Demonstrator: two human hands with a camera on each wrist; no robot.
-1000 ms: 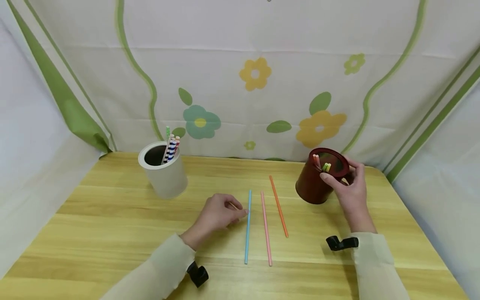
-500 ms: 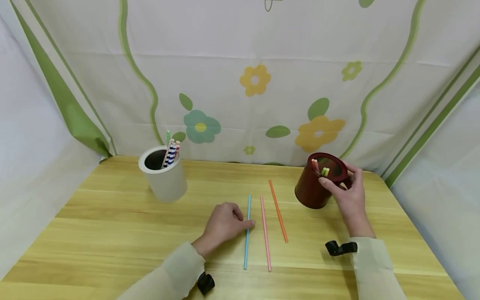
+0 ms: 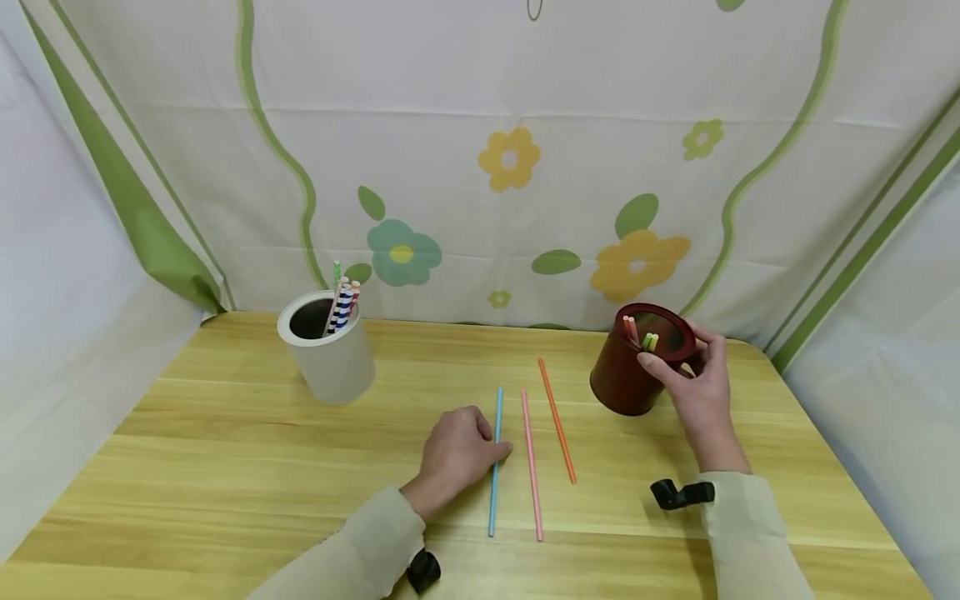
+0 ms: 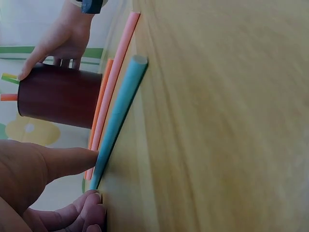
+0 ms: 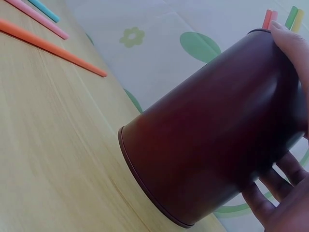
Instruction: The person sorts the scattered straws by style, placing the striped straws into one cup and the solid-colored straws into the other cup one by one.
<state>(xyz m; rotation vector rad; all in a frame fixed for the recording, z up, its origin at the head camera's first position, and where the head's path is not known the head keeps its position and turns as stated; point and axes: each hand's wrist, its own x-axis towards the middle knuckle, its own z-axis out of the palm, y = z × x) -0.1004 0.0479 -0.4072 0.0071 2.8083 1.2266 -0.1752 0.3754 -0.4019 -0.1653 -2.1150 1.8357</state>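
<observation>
Three straws lie side by side on the table: a blue straw [image 3: 493, 500], a pink straw [image 3: 532, 475] and an orange straw [image 3: 557, 421]. My left hand [image 3: 459, 448] is at the blue one, its thumb crossing over it and its curled fingers on the near side, pinching it at mid-length. On the right, my right hand [image 3: 701, 392] grips a dark red pen cup [image 3: 626, 375], thumb at the rim and fingers round the far side. The cup leans toward its open top in the right wrist view, and red, green and yellow straws [image 5: 292, 18] stick out of it.
A white pen cup [image 3: 337, 367] stands at the back left, holding several patterned straws [image 3: 342, 308]. Behind the wooden table [image 3: 225, 467] hangs a flowered curtain [image 3: 450, 83]. White cloth panels border both sides.
My left hand has moved right and slightly nearer, its thumb now across the blue straw. The right hand stays on the dark red cup; the view has tilted up a little.
</observation>
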